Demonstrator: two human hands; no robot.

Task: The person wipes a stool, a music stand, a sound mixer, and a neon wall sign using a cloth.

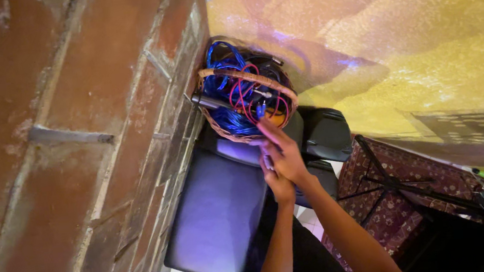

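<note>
I see the wicker basket [248, 102] of blue and red cables wedged against the brick wall [75, 141] atop a black padded seat [217, 216]; right hand [282, 150] reaches its rim, fingers extended open; left hand [277, 183] beneath, its grip I cannot tell

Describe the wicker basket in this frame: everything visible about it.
The wicker basket is round, woven of tan cane, with an arched handle across its top. It sits against the brick wall on a dark padded seat. It is heaped with tangled blue cables and thinner red wires; a dark cylindrical piece pokes out on its wall side. The right hand reaches its near rim, fingertips at the wires.
</note>
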